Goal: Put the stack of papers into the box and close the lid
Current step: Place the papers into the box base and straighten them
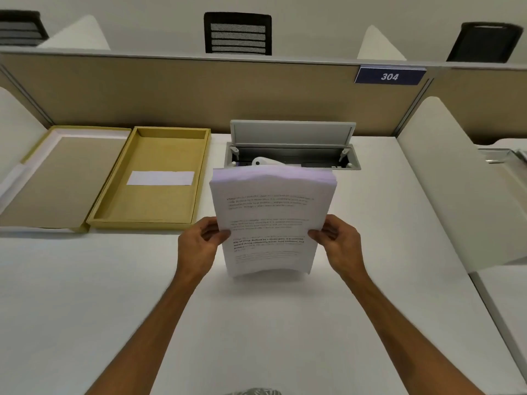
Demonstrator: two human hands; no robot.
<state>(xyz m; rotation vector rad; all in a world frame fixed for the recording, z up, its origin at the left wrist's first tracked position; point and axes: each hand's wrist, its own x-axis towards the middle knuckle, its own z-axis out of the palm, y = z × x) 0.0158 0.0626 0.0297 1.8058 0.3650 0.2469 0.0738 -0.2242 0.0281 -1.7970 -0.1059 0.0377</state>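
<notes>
A stack of printed white papers (272, 212) stands upright on its bottom edge on the white desk (114, 295). My left hand (201, 242) grips its left side and my right hand (338, 240) grips its right side. To the left lies an open tan box (151, 178), with a white slip (160, 178) on its floor. Its lid (60, 178) lies flipped open flat further left, joined along the box's left wall.
An open grey cable hatch (291, 149) sits in the desk just behind the papers. A beige partition (199, 95) with a "304" sign (389, 76) runs along the back. White curved dividers (445, 181) flank the desk. Black chairs stand beyond the partition.
</notes>
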